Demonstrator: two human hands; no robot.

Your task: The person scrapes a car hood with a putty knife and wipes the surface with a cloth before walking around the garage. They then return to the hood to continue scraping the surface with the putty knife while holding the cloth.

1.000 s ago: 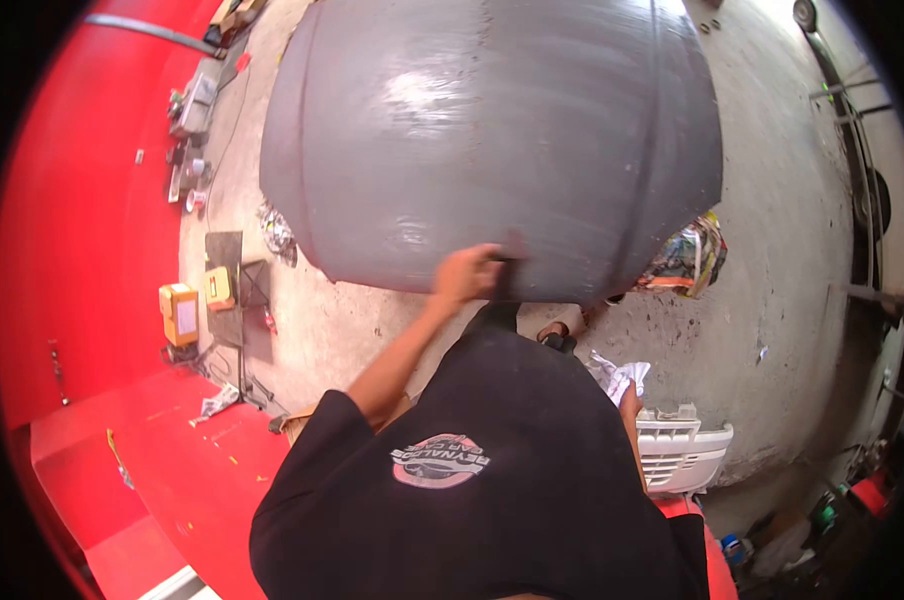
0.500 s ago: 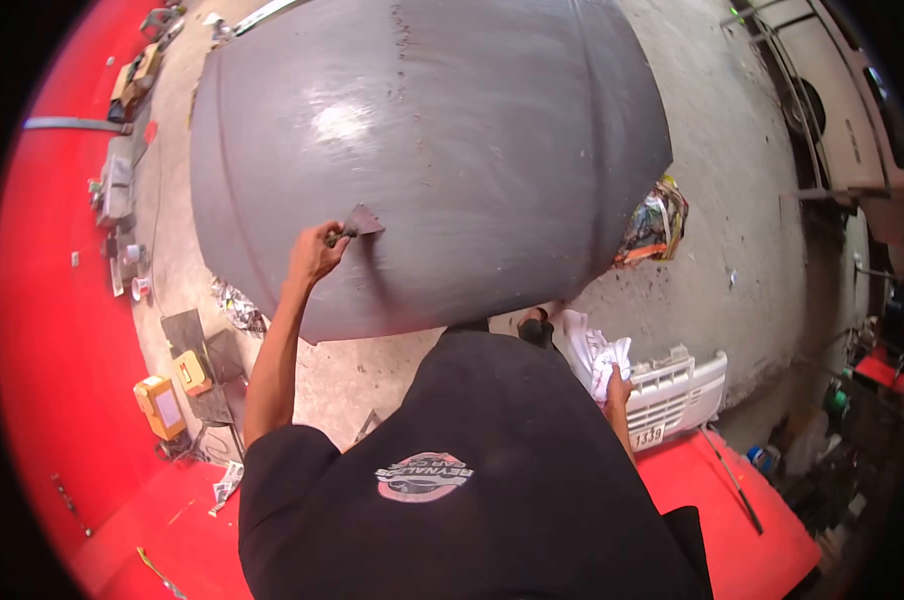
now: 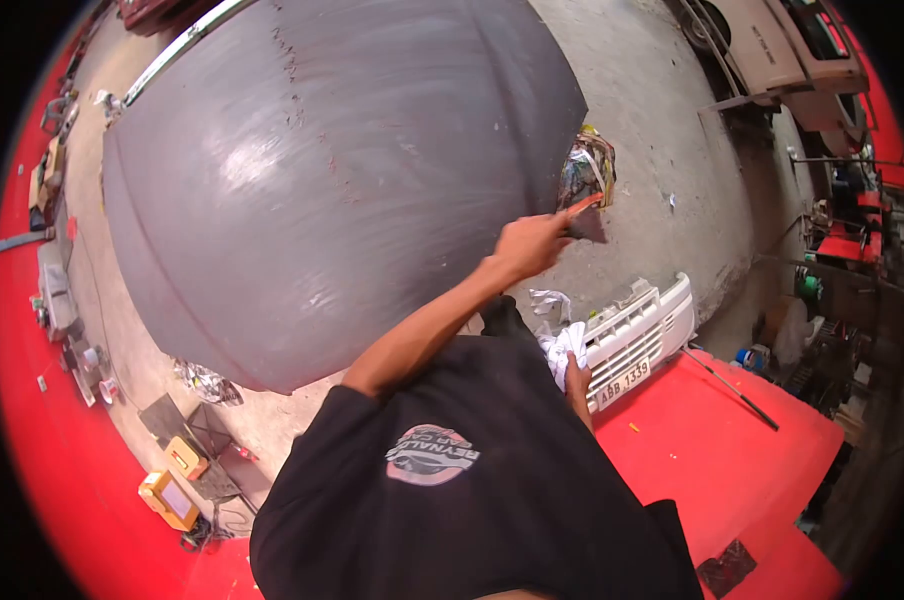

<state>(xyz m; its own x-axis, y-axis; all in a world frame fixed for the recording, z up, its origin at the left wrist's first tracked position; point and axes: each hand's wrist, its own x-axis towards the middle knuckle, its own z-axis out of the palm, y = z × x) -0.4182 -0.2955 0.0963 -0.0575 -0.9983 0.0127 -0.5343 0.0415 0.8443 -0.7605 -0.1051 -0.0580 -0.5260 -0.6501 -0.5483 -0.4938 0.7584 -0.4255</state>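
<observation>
"What's in the left hand over there?"

"A putty knife, by the look of it, a little blurred. The fingers are curled tight round its handle, and the dark blade sticks out past them, on the side away from the arm."

"Is that hand on the grey car hood?"

"It's by the near right edge; the hood spreads out beyond it and to its left. The blade shows past that edge, against the concrete floor. I can't tell whether the hand touches the hood."

"And the crumpled printed wrapping?"

"Just beyond the knuckles, with an orange strip showing next to the blade."

"What about the right hand?"

"Nearer the body, closed on a bunched white cloth, its fingers partly hidden. Just to its right is a white bumper with the plate ABB 1339. Further right, a slim rod lies across the red panel."
</observation>
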